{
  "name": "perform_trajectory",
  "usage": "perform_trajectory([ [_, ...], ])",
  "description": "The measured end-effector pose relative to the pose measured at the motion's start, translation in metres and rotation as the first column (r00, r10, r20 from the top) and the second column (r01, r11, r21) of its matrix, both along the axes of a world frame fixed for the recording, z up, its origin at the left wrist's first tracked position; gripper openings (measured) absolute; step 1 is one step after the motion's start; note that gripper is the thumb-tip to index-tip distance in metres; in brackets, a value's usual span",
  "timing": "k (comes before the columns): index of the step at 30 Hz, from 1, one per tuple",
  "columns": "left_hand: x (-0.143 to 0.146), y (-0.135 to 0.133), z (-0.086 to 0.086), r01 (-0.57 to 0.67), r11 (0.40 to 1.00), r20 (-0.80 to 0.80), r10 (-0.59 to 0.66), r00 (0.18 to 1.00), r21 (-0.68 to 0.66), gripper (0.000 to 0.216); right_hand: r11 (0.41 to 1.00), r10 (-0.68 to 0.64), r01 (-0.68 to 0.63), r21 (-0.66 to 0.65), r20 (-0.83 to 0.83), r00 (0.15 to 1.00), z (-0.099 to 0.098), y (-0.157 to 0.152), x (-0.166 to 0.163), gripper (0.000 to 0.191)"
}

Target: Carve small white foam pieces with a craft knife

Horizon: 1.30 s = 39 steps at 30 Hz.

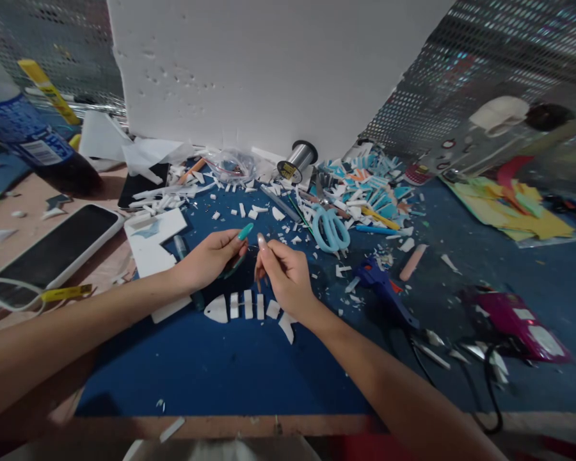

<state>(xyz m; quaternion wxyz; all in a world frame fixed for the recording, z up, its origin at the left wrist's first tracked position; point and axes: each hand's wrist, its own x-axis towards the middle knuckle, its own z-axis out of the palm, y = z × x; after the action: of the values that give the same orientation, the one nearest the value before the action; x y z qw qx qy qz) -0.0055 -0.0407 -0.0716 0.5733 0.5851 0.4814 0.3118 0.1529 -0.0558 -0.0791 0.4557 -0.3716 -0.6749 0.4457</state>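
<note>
My left hand (216, 256) is closed in a pinch, thumb against the curled fingers. Facing it, my right hand (283, 272) is pinched as well, with a small gap between the two thumbs. Anything in these pinches is too small or thin to make out. Just below the hands, white foam pieces lie in a row shaped like a fish skeleton: a pointed fish head (217, 310) with an eye hole, several upright rib strips (248, 304), and a tail piece (286, 328) partly under my right wrist. A thin line runs between some ribs.
Behind the hands are foam scraps, a wire spool (297, 161) and light-blue scissors (331, 229). A blue glue gun (386, 291) with a cord lies right. Left are a phone (52, 253), white foam sheet (156, 240) and soda bottle (33, 137). A white board (269, 70) stands behind.
</note>
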Motion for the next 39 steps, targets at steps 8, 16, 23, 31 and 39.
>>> perform_trajectory([
  [8, -0.001, 0.0, -0.004, 0.016, 1.0, 0.008, -0.017, 1.0, 0.005, 0.036, 1.0, -0.017, 0.017, 0.002, 0.019, 1.0, 0.0, 0.0, -0.001, 0.039],
  [16, 0.001, -0.001, 0.003, -0.01, 1.0, -0.018, 0.01, 1.0, -0.024, 0.034, 1.0, -0.011, 0.012, -0.019, 0.048, 0.999, 0.0, 0.001, -0.002, 0.042],
  [23, 0.002, -0.002, 0.003, -0.006, 1.0, -0.015, 0.005, 1.0, -0.016, 0.03, 0.998, -0.007, 0.014, -0.063, 0.12, 0.993, -0.001, 0.004, -0.002, 0.04],
  [31, -0.001, -0.003, 0.001, 0.005, 0.991, -0.081, 0.006, 0.997, 0.136, 0.036, 0.993, 0.004, 0.015, -0.118, 0.166, 0.986, -0.008, 0.008, -0.002, 0.035],
  [39, -0.02, 0.008, 0.029, 0.212, 0.809, -0.531, 0.142, 0.835, 0.549, 0.024, 0.984, 0.055, -0.039, -0.172, 0.089, 0.994, -0.012, 0.01, -0.002, 0.043],
])
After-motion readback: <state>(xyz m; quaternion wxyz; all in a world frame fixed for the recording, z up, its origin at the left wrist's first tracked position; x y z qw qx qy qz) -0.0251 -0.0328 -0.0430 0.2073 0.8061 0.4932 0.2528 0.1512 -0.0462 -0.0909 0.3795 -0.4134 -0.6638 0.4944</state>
